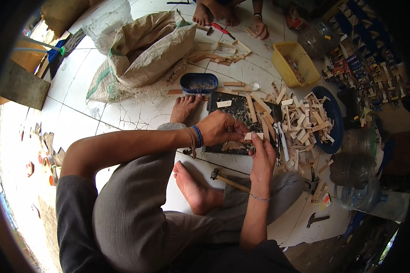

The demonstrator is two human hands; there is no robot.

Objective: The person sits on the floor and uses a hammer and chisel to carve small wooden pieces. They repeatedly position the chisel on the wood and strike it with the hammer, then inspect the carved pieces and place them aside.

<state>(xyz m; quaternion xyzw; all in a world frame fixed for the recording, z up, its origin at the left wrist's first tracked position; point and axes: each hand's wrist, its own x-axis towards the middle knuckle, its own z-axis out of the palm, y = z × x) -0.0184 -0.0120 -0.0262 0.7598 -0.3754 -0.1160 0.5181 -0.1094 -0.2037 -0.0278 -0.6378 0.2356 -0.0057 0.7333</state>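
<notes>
A small pale wooden piece (254, 135) is held between my two hands above a black board (216, 148). My left hand (219, 128) has its fingers closed at the left end of the piece. From the right, my right hand (263, 154) pinches it between thumb and fingers. The fingers partly cover the piece. On the board lie another short wooden block (223, 104), a few longer wooden strips (251, 109) and scattered wood dust. A long, narrow, pale tool (283, 143) lies along the board's right side.
A heap of wooden pieces (300, 120) spills from a blue basin (336, 120) at right. Beyond the board stand a blue oval tub (198, 84), a sack (157, 57) and a yellow bin (278, 57). Hammers (232, 182) lie nearby. Another person's hand (260, 30) is at the far side.
</notes>
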